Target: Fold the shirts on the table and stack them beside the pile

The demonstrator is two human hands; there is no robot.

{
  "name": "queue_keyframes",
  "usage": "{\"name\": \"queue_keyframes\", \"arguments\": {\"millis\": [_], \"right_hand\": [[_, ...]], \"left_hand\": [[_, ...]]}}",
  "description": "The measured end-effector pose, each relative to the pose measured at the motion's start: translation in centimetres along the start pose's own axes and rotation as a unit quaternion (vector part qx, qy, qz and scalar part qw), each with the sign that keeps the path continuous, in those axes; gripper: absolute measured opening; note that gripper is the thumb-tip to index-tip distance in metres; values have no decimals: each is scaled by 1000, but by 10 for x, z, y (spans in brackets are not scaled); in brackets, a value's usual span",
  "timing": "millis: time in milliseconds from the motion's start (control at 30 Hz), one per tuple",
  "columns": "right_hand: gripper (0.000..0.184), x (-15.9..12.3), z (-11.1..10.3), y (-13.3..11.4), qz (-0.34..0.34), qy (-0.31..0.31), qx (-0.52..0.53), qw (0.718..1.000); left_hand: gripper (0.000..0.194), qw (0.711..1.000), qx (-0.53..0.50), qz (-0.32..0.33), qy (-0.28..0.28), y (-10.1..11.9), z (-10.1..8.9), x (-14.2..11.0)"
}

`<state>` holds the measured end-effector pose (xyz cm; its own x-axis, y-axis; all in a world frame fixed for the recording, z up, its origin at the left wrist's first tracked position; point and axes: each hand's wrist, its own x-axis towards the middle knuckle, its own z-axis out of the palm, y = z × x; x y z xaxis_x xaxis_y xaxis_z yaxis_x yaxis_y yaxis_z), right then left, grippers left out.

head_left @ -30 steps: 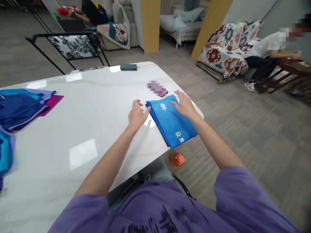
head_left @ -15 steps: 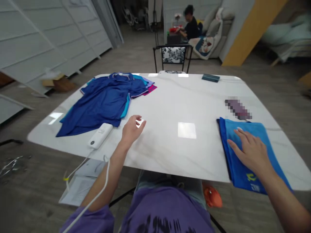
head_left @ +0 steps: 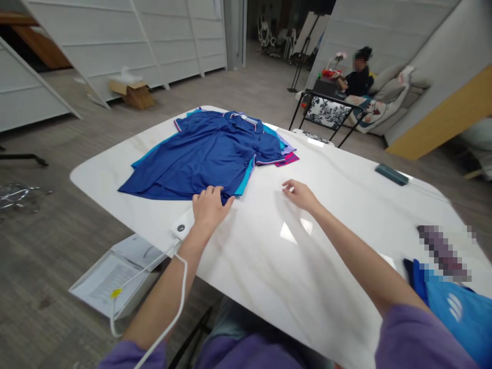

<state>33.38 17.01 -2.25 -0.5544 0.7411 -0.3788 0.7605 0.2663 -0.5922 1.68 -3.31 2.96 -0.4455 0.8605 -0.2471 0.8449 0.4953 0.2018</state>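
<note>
At the left part of the glossy white table with faint veins [head_left: 246, 256], the dark blue short-sleeved polo shirt [head_left: 207, 148] lies spread over other garments, its collar toward the far edge and its hem near the front edge. The left hand [head_left: 209, 207], which half a second ago was above the table beside this shirt, is now at the right corner of its hem; whether the fingers pinch the cloth, one cannot tell. The right hand [head_left: 302, 196] has left the folded bright blue garment [head_left: 469, 328] near the right edge, and is over the tabletop, fingertips and thumb with a narrow gap, nothing seen between. So the work appears to have passed from the folded garment to the spread shirt.
</note>
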Motion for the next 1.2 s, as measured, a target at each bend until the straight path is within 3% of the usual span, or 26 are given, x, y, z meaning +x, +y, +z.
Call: {"name": "queue_keyframes", "arguments": {"millis": [133, 233, 300, 400, 500, 600, 667, 733, 900, 967, 1067, 1200], "right_hand": [[49, 110, 32, -27, 9, 44, -39, 998], [64, 156, 49, -41, 46, 44, -66, 996], [60, 171, 56, -45, 70, 23, -74, 995], [44, 181, 59, -45, 92, 26, -70, 993], [40, 185, 53, -39, 105, 91, -28, 990], [40, 192, 40, -30, 126, 126, 118, 977], [38, 198, 30, -26, 146, 118, 267, 945], [30, 204, 19, -25, 163, 114, 399, 895], [15, 210, -1, -30, 172, 160, 596, 768], [17, 208, -6, -31, 175, 194, 618, 741], [22, 201, -14, -21, 181, 242, 600, 741], [27, 182, -33, 14, 212, 307, 536, 758]], "left_hand": [[46, 999, 10, -11, -40, -3, 1, 18], [34, 997, 14, -33, -68, -2, -1, 30], [25, 996, 19, -38, -81, -1, -4, 36], [22, 997, 7, -34, -74, -1, -7, 38], [22, 999, -7, -35, -37, -2, -9, 37], [21, 999, -37, -39, 7, -4, -12, 39], [20, 994, -93, -50, 26, -5, -16, 45], [17, 981, -177, -58, 49, -6, -22, 53], [20, 928, -352, -30, 123, -2, -41, 63], [21, 934, -343, -26, 100, 4, -46, 59], [7, 967, -245, 20, 66, 15, -49, 42], [51, 988, -101, 116, 25, 32, -46, 4]]}}
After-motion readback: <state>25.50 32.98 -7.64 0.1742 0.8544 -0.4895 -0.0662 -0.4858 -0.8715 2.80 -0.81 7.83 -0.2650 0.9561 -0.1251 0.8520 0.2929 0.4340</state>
